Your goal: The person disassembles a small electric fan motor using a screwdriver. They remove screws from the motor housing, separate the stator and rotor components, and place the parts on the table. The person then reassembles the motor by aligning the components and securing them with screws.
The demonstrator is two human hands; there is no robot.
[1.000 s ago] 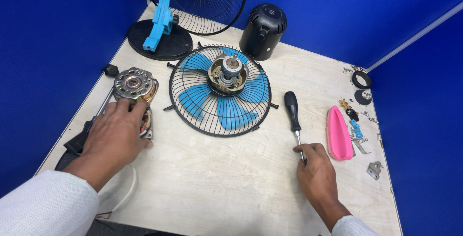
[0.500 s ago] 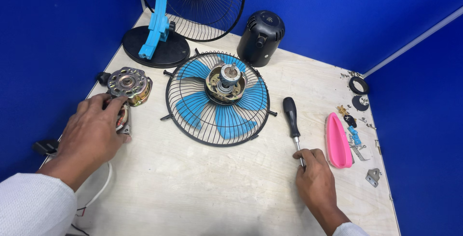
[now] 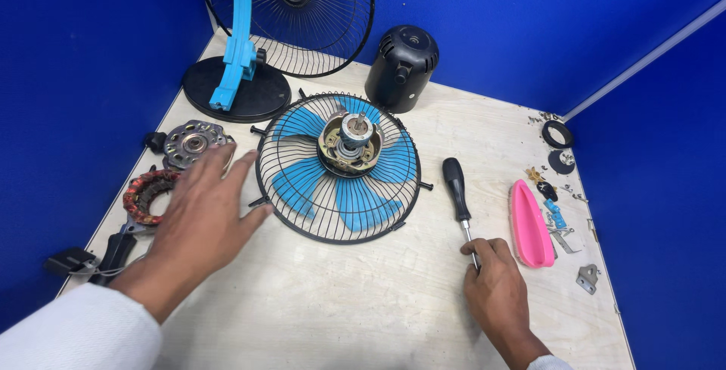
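- Left hand [image 3: 200, 215]: open, fingers spread, palm down, holding nothing. It hovers over the left part of the table [image 3: 363, 309], fingertips near the left rim of the fan guard [image 3: 338, 167]. I cannot tell whether it touches the board.
- Right hand [image 3: 495, 283]: fingers pinched on the metal shaft of the screwdriver [image 3: 457, 192], at its near end. The screwdriver lies flat on the table, black handle pointing far, just right of the fan guard.
- Fan guard: round black wire cage lying flat mid-table, blue blades [image 3: 355, 188] under it, a metal motor core [image 3: 352, 139] sitting at its centre.
- Left of the left hand: a copper-wound coil ring [image 3: 144, 192] and, farther back, a round metal motor plate [image 3: 193, 141]. A black plug [image 3: 68, 262] with cord lies at the near left edge.
- Far side: black round base [image 3: 261, 97] with a blue upright stand [image 3: 238, 37], a second wire guard [image 3: 310, 7] leaning behind it, and a black domed motor cover [image 3: 402, 67] to their right.
- Right side: a pink oval piece [image 3: 529, 222] just right of the screwdriver, small blue and metal bits beside it, two black rings [image 3: 558, 134] farther back, a small metal bracket [image 3: 587, 278] nearer.
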